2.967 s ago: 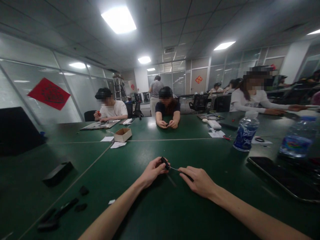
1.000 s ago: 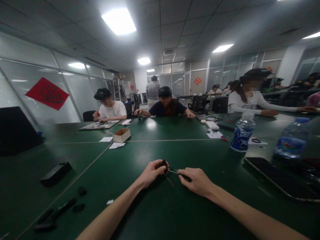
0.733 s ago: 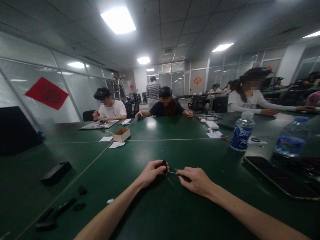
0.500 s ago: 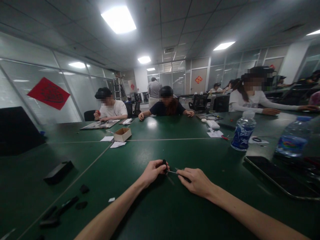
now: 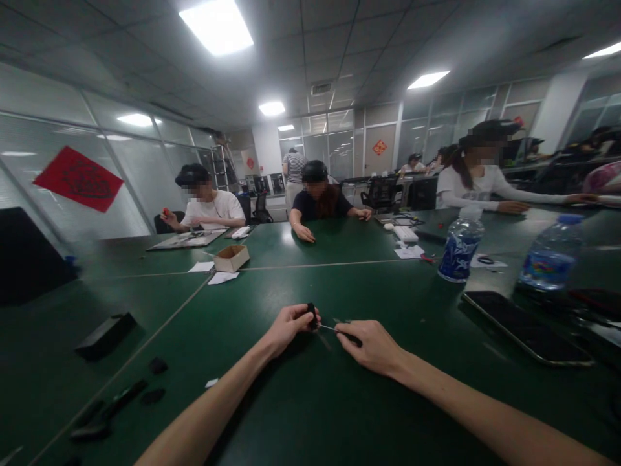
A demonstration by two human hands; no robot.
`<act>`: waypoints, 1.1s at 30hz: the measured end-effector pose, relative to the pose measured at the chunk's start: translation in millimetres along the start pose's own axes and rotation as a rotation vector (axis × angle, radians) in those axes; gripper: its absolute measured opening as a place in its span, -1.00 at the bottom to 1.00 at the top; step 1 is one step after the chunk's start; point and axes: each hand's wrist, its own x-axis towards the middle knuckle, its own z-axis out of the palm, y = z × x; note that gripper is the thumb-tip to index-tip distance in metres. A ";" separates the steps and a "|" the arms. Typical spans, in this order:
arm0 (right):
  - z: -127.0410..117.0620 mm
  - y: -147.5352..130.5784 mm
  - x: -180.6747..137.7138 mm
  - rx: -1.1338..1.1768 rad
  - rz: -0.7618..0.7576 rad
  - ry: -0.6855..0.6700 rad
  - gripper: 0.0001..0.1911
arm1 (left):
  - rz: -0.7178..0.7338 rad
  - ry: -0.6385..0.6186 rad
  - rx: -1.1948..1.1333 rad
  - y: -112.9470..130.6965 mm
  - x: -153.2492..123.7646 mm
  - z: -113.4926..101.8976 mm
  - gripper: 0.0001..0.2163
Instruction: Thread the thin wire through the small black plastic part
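Note:
Over the green table (image 5: 272, 401), my left hand (image 5: 287, 329) is closed on a small black part (image 5: 312, 314), held upright between thumb and fingers. My right hand (image 5: 372, 347) grips a screwdriver (image 5: 328, 328) by its dark handle. The thin metal shaft points left, and its tip meets or nearly meets the black part; exact contact is too small to make out. On the left lie several loose black pieces (image 5: 123, 398) and a black block-shaped box (image 5: 105, 336). A white scrap (image 5: 212, 383) lies beside my left forearm.
To the right stand a blue-labelled bottle (image 5: 460, 249) and another water bottle (image 5: 552, 254), with a phone (image 5: 526, 327) in front. An open cardboard box (image 5: 231, 259) sits beyond my left hand near paper sheets (image 5: 223, 278). Co-workers sit across the table and at the right.
My view has shifted slightly, moving everything left and a little up. Both hands keep their holds. The co-worker opposite has stretched an arm forward onto the table.

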 end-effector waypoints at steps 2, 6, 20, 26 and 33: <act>0.3 0.4 -0.4 -0.019 -0.012 -0.007 -0.71 | -0.007 -0.009 0.027 1.6 -0.6 0.1 -0.71; -1.2 -1.0 -0.7 -0.044 -0.027 -0.041 -0.71 | -0.025 -0.029 0.074 6.1 -2.6 1.5 -0.73; 8.4 -5.4 1.5 0.112 0.070 0.070 -0.72 | -0.017 0.197 -0.115 -2.1 -0.1 11.4 -0.62; 1.2 7.5 15.8 0.213 0.320 0.386 -0.65 | -0.041 -0.013 -0.017 -0.4 -5.6 24.7 -0.68; -5.5 19.2 -1.0 0.220 0.265 0.275 -0.68 | -0.024 0.058 -0.281 -5.6 -4.1 14.1 -0.64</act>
